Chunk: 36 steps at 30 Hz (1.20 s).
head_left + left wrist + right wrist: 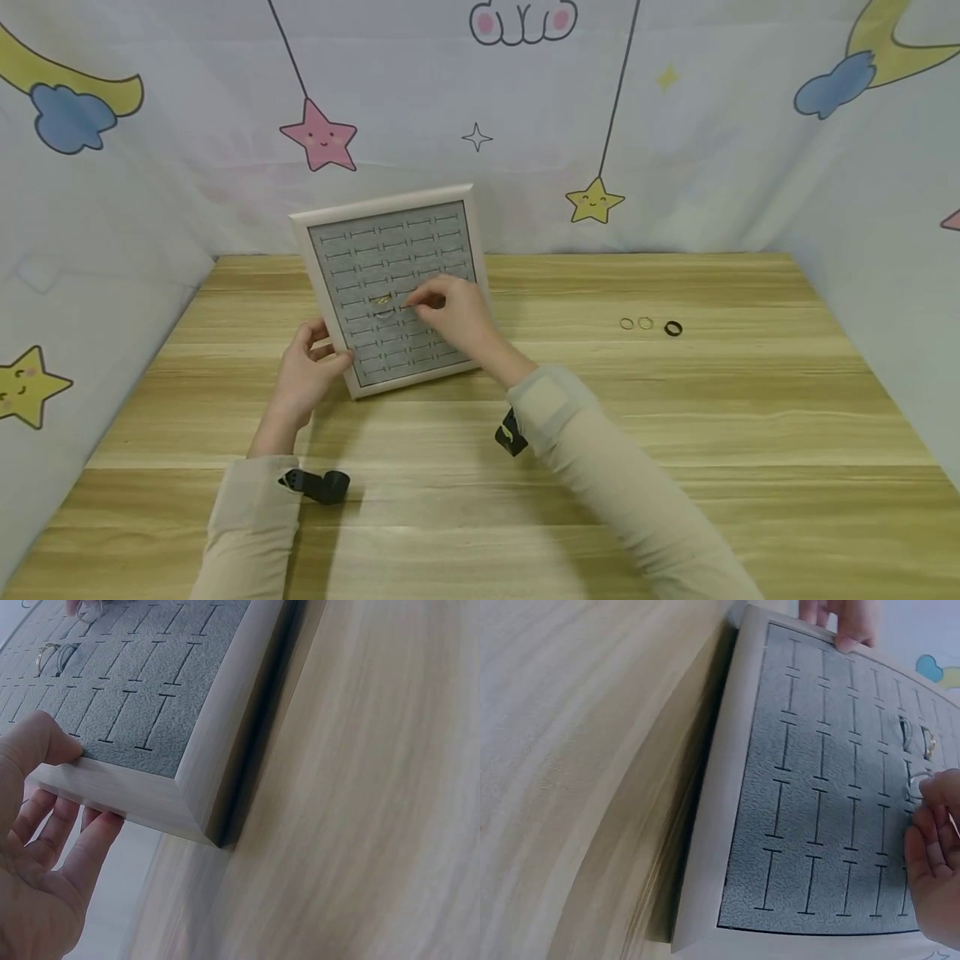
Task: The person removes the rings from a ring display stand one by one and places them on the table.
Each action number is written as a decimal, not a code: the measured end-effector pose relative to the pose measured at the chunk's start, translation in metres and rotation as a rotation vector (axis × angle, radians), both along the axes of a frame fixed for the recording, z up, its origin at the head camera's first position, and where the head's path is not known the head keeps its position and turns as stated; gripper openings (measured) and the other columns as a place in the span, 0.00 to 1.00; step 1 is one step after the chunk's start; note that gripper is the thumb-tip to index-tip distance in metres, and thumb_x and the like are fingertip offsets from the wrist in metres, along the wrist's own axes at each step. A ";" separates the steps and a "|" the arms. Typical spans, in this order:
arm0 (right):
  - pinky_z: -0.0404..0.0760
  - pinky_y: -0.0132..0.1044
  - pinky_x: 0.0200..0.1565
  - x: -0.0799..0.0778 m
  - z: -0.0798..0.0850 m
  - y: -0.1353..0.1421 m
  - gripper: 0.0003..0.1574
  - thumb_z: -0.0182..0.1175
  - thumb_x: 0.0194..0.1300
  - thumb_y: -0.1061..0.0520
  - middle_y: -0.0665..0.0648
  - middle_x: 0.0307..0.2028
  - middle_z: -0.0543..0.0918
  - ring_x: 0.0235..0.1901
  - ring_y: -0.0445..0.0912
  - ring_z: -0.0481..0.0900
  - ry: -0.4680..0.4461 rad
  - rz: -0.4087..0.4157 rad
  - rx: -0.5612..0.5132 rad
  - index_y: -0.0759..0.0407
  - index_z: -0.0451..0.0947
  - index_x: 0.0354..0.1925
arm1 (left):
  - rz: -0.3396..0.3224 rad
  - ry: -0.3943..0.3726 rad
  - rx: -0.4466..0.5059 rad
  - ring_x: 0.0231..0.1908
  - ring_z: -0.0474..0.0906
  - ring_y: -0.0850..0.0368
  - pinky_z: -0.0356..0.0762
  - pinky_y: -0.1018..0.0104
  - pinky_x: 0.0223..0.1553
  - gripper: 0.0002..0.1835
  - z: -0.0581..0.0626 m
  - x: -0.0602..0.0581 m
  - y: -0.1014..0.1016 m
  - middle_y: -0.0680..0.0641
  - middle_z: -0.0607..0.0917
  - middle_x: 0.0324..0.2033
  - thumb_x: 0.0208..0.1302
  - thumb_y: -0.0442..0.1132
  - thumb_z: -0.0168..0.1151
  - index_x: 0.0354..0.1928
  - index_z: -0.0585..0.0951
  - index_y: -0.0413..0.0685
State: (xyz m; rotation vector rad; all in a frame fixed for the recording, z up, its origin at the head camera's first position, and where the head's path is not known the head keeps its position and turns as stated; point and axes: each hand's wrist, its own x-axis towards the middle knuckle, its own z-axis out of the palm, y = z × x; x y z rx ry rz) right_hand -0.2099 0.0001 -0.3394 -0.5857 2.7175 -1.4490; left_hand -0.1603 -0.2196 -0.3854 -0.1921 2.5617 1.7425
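A ring display board with a pale frame and grey slotted padding leans upright on the table. My left hand grips its left edge, thumb on the front and fingers behind, as the left wrist view shows. In front of the padding, my right hand pinches a thin silver ring between thumb and fingertips, right at a slot. A gold ring and a darker silver ring sit in neighbouring slots. Part of the padding is hidden behind the right hand.
On the table to the right lie two thin gold-toned rings and a black ring. A printed cloth with stars and moons hangs behind and along both sides.
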 end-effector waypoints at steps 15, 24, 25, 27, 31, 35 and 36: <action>0.79 0.30 0.46 -0.014 0.017 0.045 0.16 0.60 0.64 0.63 0.55 0.42 0.80 0.39 0.39 0.77 -0.213 -0.056 -0.436 0.67 0.78 0.50 | 0.007 -0.009 -0.007 0.63 0.64 0.44 0.73 0.83 0.41 0.34 0.001 0.001 0.000 0.39 0.62 0.65 0.63 0.32 0.55 0.70 0.56 0.41; 0.80 0.31 0.46 -0.027 0.021 0.094 0.19 0.59 0.65 0.62 0.45 0.34 0.78 0.35 0.35 0.77 -0.181 -0.213 -0.510 0.70 0.76 0.53 | -0.004 -0.011 -0.001 0.65 0.63 0.42 0.72 0.84 0.42 0.34 0.002 0.000 0.000 0.38 0.62 0.66 0.64 0.31 0.54 0.71 0.55 0.41; 0.80 0.31 0.46 -0.028 0.021 0.101 0.20 0.58 0.66 0.61 0.43 0.34 0.78 0.34 0.35 0.77 -0.178 -0.224 -0.513 0.70 0.75 0.53 | -0.003 -0.011 0.000 0.65 0.63 0.42 0.72 0.84 0.42 0.34 0.002 0.000 0.000 0.38 0.62 0.66 0.64 0.31 0.54 0.70 0.55 0.41; 0.79 0.29 0.45 -0.031 0.017 0.114 0.21 0.58 0.66 0.60 0.41 0.34 0.78 0.34 0.34 0.76 -0.171 -0.254 -0.508 0.70 0.74 0.54 | -0.005 -0.011 0.003 0.65 0.63 0.42 0.72 0.84 0.42 0.34 0.001 0.000 0.000 0.38 0.61 0.66 0.64 0.32 0.54 0.70 0.55 0.41; 0.78 0.23 0.41 -0.035 0.009 0.141 0.21 0.58 0.66 0.59 0.39 0.33 0.77 0.34 0.34 0.76 -0.144 -0.332 -0.490 0.71 0.74 0.54 | -0.006 -0.016 0.004 0.65 0.62 0.43 0.72 0.83 0.43 0.34 0.000 0.000 0.000 0.39 0.61 0.66 0.64 0.32 0.54 0.70 0.55 0.41; 0.76 0.21 0.39 -0.036 0.001 0.169 0.20 0.58 0.67 0.57 0.40 0.34 0.75 0.34 0.33 0.76 -0.149 -0.444 -0.420 0.66 0.76 0.54 | -0.003 -0.018 0.011 0.65 0.62 0.44 0.72 0.83 0.43 0.34 -0.002 -0.001 0.000 0.40 0.61 0.66 0.64 0.32 0.55 0.71 0.55 0.42; 0.76 0.22 0.40 -0.036 -0.002 0.176 0.21 0.57 0.67 0.56 0.40 0.34 0.75 0.34 0.33 0.75 -0.158 -0.468 -0.397 0.65 0.76 0.54 | -0.003 -0.018 0.011 0.65 0.62 0.44 0.72 0.84 0.43 0.34 -0.002 -0.001 -0.001 0.40 0.61 0.66 0.64 0.32 0.55 0.71 0.55 0.42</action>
